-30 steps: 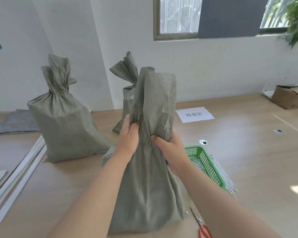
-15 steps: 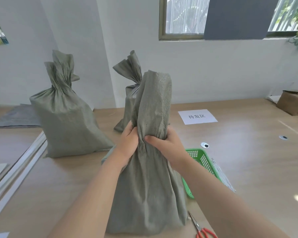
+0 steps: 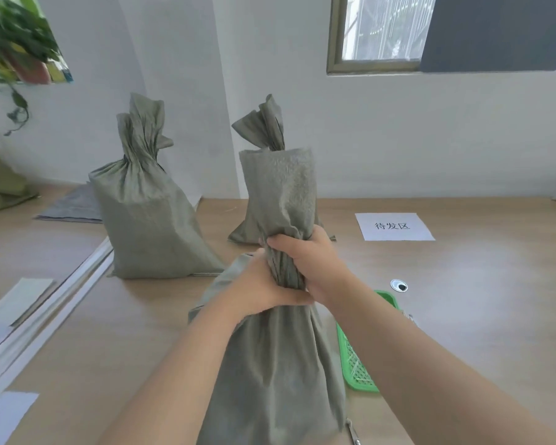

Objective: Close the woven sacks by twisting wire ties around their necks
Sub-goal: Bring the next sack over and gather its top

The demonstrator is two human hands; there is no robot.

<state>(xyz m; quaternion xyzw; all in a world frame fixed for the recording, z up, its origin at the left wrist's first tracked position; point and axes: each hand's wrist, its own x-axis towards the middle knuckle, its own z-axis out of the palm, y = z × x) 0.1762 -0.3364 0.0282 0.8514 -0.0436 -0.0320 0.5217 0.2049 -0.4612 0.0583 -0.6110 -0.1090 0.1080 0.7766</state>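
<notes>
Head view: both hands clench the gathered neck of the grey-green woven sack (image 3: 280,364) standing on the wooden table (image 3: 463,300). Left hand (image 3: 264,284) wraps it low, right hand (image 3: 312,261) just above, fingers curled tight. Green basket (image 3: 357,370) lies beside it.

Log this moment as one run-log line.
phase: neck gathered | left hand: grips neck of near grey-green woven sack | right hand: grips same neck | wire tie: none seen | green plastic basket: right of sack
</notes>
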